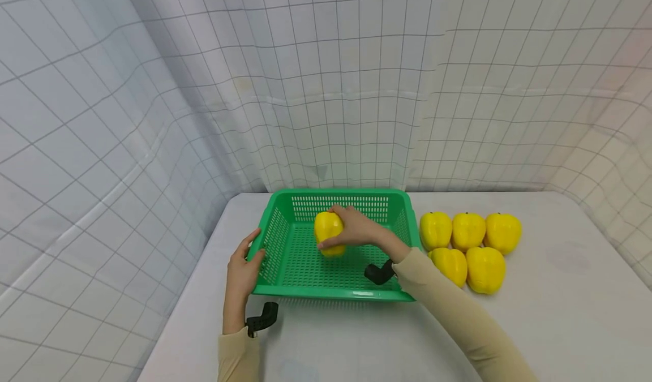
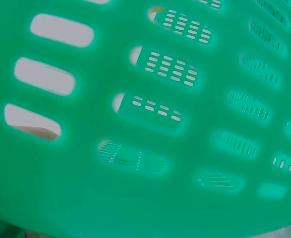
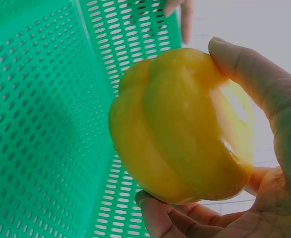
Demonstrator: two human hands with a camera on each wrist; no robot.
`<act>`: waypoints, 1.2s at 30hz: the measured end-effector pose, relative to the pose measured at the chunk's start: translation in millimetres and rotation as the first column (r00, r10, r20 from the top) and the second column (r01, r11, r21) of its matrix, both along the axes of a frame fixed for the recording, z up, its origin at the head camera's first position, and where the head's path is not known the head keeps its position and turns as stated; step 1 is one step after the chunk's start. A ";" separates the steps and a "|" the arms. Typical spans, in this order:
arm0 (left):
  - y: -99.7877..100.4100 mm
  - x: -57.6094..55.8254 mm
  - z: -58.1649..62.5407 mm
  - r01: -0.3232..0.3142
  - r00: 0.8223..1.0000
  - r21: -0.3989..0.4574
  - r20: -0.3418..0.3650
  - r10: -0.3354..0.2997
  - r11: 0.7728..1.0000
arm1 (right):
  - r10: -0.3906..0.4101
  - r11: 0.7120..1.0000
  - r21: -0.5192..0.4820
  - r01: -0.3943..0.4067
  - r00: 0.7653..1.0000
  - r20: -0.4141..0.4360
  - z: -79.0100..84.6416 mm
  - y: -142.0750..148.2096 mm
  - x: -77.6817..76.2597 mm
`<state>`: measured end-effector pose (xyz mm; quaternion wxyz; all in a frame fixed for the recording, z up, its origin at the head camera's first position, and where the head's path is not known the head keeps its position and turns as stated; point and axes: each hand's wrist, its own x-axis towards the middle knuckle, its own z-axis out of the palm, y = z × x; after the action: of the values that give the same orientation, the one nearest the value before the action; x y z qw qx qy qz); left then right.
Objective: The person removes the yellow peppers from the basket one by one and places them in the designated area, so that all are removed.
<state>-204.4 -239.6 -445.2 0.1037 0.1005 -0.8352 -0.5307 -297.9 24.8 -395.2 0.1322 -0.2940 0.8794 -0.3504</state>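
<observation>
My right hand grips a yellow bell pepper above the floor of a green plastic basket. In the right wrist view the thumb and fingers lie on opposite sides of the pepper. At the basket's left side, my left hand holds the rim, with a thumb and finger at its edge. The left wrist view is filled by the slotted basket wall, which hides that hand's fingers. No other pepper shows inside the basket.
Several yellow bell peppers stand in two rows on the white table, just right of the basket. A white cloth with a dark grid hangs behind the table and at both sides. Each wrist carries a black camera mount.
</observation>
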 end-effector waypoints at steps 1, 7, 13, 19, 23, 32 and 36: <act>0.0 0.0 0.1 0.000 1.000 0.000 -0.002 0.000 1.000 | -0.006 1.000 -0.011 0.006 1.000 -0.003 1.1 0.5 1.1; 0.2 0.4 0.6 0.002 1.000 0.001 0.004 -0.002 1.000 | -0.033 0.995 -0.092 0.032 0.999 -0.009 6.2 5.0 9.6; 0.6 1.4 1.5 0.005 1.000 0.001 0.009 -0.005 1.000 | -0.076 0.987 -0.143 0.075 0.997 -0.008 8.4 13.4 17.2; 0.7 0.3 1.0 -0.001 1.000 -0.008 0.006 0.001 1.000 | -0.114 0.968 -0.225 0.111 0.993 -0.002 11.6 23.9 24.4; 1.0 -0.1 1.4 -0.003 1.000 -0.010 0.005 0.004 1.000 | -0.158 0.955 -0.256 0.151 0.987 -0.004 15.7 32.8 29.9; 0.9 0.6 1.7 -0.003 1.000 -0.005 0.008 0.003 1.000 | -0.265 0.918 -0.318 0.239 0.963 -0.043 20.3 54.7 40.5; 0.8 0.3 0.5 -0.002 1.000 0.002 0.007 0.002 1.000 | -0.292 0.898 -0.353 0.264 0.956 -0.028 18.9 62.4 45.0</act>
<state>-204.1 -238.9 -444.7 0.1012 0.1032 -0.8350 -0.5309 -252.9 87.2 -376.2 -0.0083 -0.1978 0.8415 -0.5026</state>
